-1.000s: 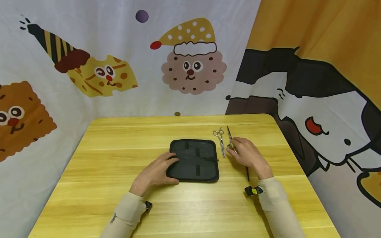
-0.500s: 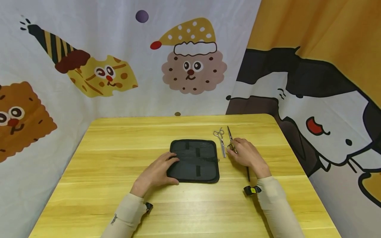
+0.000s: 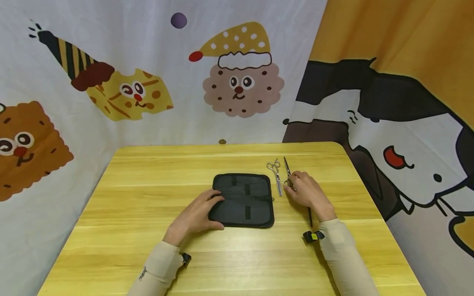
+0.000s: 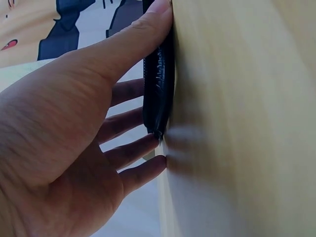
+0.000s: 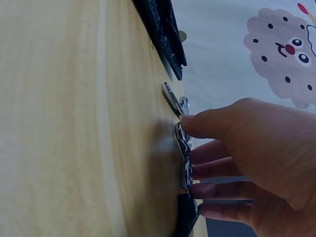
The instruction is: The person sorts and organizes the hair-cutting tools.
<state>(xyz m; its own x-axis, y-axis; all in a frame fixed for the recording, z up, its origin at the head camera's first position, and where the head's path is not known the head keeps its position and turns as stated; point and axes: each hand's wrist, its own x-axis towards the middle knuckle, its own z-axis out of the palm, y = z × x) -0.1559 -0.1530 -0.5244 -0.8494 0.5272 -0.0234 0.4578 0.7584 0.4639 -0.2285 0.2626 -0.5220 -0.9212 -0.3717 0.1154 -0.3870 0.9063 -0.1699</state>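
Observation:
A flat black zip case (image 3: 237, 216) with strap loops lies on the table. My left hand (image 3: 196, 211) rests at its left side, fingers over the edge and thumb by the front corner. In the left wrist view the fingers (image 4: 131, 121) look fairly straight along the case's side (image 4: 160, 89). To the right, my right hand (image 3: 305, 191) is lowered over the handles of dark-bladed scissors (image 3: 286, 165), thumb tip (image 5: 190, 123) touching a ring. Its other fingers stretch along the scissors' far side. Just left lie silver thinning scissors (image 3: 277, 176). A thin black item (image 3: 310, 218) sticks out below the right hand.
The wooden table (image 3: 129, 185) reaches back to a white curtain (image 3: 148, 24) printed with cartoon biscuits. At the right hangs a yellow, black and white curtain (image 3: 418, 37) close to the table's edge. Each wrist wears a small black camera.

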